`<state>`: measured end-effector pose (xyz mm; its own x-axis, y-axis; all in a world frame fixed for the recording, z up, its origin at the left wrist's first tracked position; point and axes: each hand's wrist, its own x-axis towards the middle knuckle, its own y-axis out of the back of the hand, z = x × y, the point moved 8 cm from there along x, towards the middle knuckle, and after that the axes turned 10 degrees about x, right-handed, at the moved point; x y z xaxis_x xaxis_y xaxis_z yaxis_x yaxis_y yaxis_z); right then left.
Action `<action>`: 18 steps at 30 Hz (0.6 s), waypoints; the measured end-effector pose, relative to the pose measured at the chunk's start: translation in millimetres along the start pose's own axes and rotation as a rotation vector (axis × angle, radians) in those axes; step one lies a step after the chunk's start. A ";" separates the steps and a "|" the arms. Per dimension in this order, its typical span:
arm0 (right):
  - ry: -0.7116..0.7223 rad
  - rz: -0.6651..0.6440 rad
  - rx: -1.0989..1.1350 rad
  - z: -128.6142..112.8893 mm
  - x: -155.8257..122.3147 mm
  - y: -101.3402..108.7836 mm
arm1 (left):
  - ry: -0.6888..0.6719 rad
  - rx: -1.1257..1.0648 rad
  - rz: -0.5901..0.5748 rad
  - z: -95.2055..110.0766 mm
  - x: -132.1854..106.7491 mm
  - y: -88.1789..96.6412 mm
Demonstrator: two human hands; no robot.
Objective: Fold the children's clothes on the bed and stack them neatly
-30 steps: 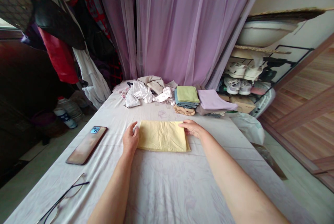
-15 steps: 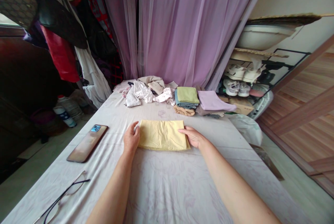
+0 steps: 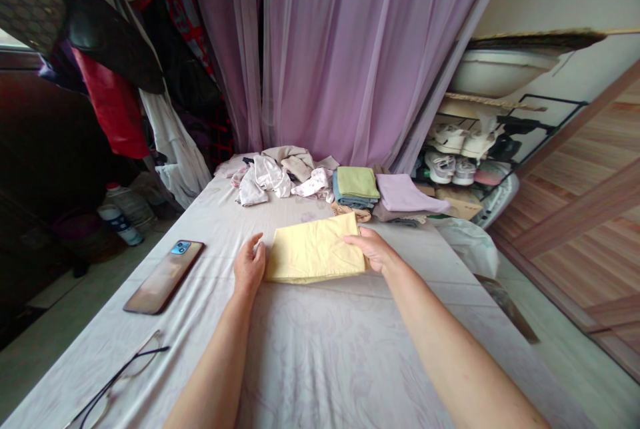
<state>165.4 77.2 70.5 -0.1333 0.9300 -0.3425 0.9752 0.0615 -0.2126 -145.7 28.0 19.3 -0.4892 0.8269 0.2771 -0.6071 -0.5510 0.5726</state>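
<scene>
A folded yellow cloth (image 3: 315,249), perhaps a garment, lies between my hands with its right end tilted up off the table. My right hand (image 3: 376,249) pinches that right end, thumb on top and fingers underneath. Just beside the left edge, my left hand (image 3: 250,262) is upright with thumb and fingers apart, gripping nothing. Beyond the cloth stands a folded stack topped by a green cloth (image 3: 356,182). To its right, a folded lilac cloth (image 3: 405,193) rests on other folded pieces.
Crumpled clothes (image 3: 273,176) are heaped at the far edge of the covered table (image 3: 320,362). A phone (image 3: 165,276) and eyeglasses (image 3: 120,376) lie on the left. A purple curtain (image 3: 330,49) hangs behind, and a shoe rack (image 3: 455,142) stands at right.
My right hand has raised the right end of the yellow cloth, which now slants upward to the right. My left hand has stayed nearly in place beside the left edge.
</scene>
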 end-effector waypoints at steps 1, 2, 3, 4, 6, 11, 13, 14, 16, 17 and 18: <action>0.026 -0.005 -0.022 -10.0 -1.1 1.0 | -0.005 -0.007 0.000 -0.6 0.3 -0.6; 0.054 -0.006 -0.050 -20.1 -2.4 2.6 | -0.009 -0.013 0.000 -1.5 0.6 -1.2; 0.082 -0.006 -0.081 -29.8 -3.9 4.9 | -0.010 -0.017 -0.002 -2.5 1.0 -2.0; 0.109 -0.004 -0.114 -38.8 -5.3 7.6 | -0.009 -0.019 -0.006 -3.6 1.4 -2.9; 0.154 0.009 -0.188 -53.7 -7.9 14.2 | -0.004 -0.019 -0.015 -5.9 2.1 -4.5; 0.194 0.062 -0.356 -74.1 -9.7 31.3 | -0.003 -0.021 -0.025 -7.4 2.6 -5.2; 0.192 0.074 -0.380 -82.2 -9.0 35.4 | 0.000 -0.016 -0.028 -7.3 2.2 -4.9; 0.187 0.077 -0.377 -87.6 -8.2 36.7 | 0.001 -0.013 -0.029 -7.3 2.0 -4.7; 0.185 0.075 -0.342 -103.5 -5.6 38.2 | 0.006 -0.010 -0.031 -7.8 1.9 -4.4; 0.188 0.083 -0.316 -114.4 -3.7 39.7 | 0.009 -0.009 -0.033 -8.4 1.9 -4.3; 0.199 0.102 -0.288 -127.5 -1.4 42.3 | 0.013 -0.010 -0.034 -9.1 1.9 -4.1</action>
<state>229.4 124.8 178.7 -0.0230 0.9872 -0.1579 0.9953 0.0375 0.0893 -149.8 30.9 10.5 -0.4764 0.8438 0.2471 -0.6298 -0.5236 0.5738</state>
